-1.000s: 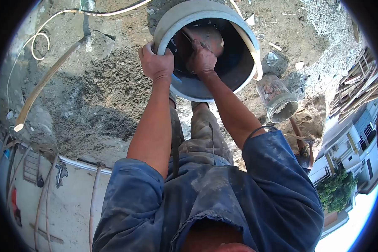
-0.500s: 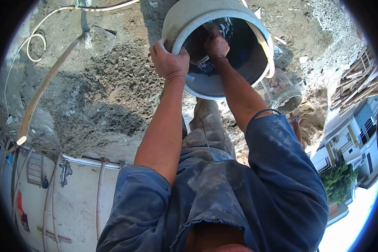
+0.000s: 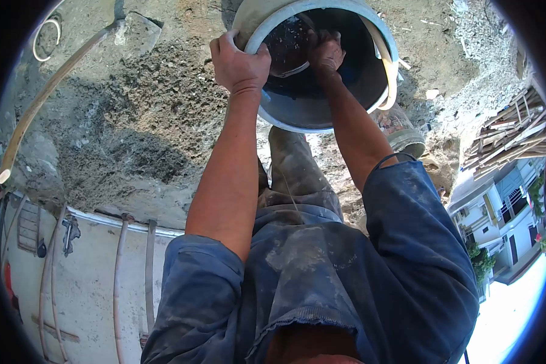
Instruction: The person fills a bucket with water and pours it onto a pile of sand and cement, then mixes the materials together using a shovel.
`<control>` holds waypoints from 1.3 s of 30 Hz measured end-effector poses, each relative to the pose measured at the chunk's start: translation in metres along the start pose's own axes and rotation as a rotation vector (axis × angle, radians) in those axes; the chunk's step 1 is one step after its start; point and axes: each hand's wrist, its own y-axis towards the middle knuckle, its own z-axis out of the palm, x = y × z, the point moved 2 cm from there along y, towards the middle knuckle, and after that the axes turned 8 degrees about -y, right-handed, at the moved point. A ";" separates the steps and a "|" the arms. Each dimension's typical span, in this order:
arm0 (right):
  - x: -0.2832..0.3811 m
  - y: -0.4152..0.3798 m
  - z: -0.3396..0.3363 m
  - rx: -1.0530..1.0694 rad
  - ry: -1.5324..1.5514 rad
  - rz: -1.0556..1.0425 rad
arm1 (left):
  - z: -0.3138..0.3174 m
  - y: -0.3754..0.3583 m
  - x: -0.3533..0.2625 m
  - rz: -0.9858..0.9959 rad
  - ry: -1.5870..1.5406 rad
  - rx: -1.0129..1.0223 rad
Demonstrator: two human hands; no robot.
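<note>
Bucket (image 3: 321,115) before my legs, mouth tilted toward me, presumably for reach. My left hand (image 3: 241,64) clamps its rim, likely steadying it. Right hand (image 3: 327,51) inside, beside a dark reddish thing (image 3: 287,50); can't tell whether fingers grip.

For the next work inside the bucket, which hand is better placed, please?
The right hand, it seems: it is inside the bucket, close to a dark reddish thing. The left hand holds the bucket's rim, so it looks better for steadying.
</note>
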 end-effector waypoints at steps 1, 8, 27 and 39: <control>0.001 0.000 -0.003 -0.034 0.030 -0.061 | 0.000 0.002 0.000 0.022 -0.010 -0.025; 0.021 -0.052 -0.017 0.636 0.770 0.188 | -0.004 0.001 -0.002 0.007 -0.086 -0.057; 0.025 -0.126 -0.204 0.362 0.973 0.084 | -0.074 -0.171 0.348 -0.400 -0.597 0.290; 0.041 -0.170 -0.282 0.526 1.113 0.118 | -0.100 -0.312 0.365 -0.636 -0.705 0.211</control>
